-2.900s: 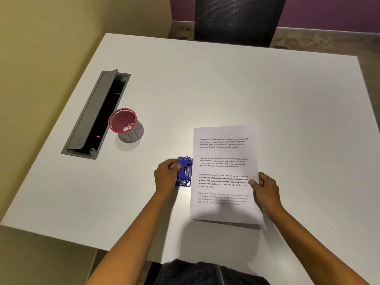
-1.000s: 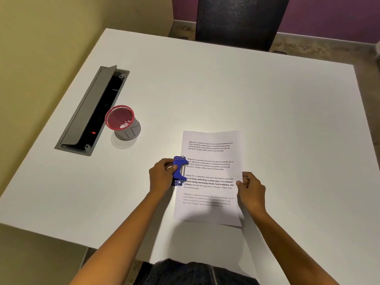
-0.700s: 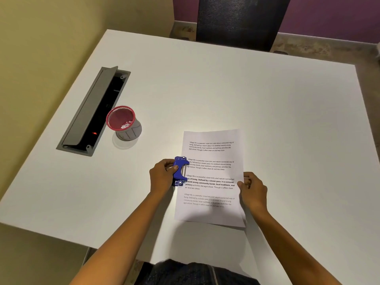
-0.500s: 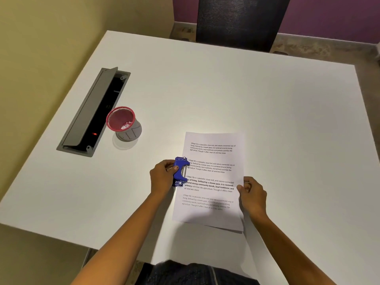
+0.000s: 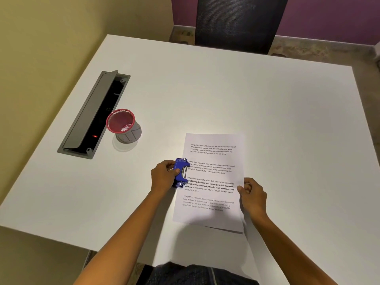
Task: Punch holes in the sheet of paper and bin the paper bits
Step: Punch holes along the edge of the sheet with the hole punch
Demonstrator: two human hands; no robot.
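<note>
A printed sheet of paper [image 5: 213,173] lies near the front of the white table [image 5: 226,89], its near edge slightly lifted. Its left edge sits inside the jaws of a small blue hole punch [image 5: 181,172]. My left hand [image 5: 163,176] grips the punch from the left, thumb on top. My right hand [image 5: 251,194] pinches the sheet's right edge. A small bin with a red mesh rim [image 5: 123,125] stands to the left, with white paper bits at its bottom.
A grey cable hatch [image 5: 92,114] with its lid raised is set into the table left of the bin. A dark chair back [image 5: 238,21] stands at the far side. A yellow wall runs along the left.
The sheet has slid left, so its left edge now sits inside the punch. In the last half second it shifted a little. Both hands keep their grips.
</note>
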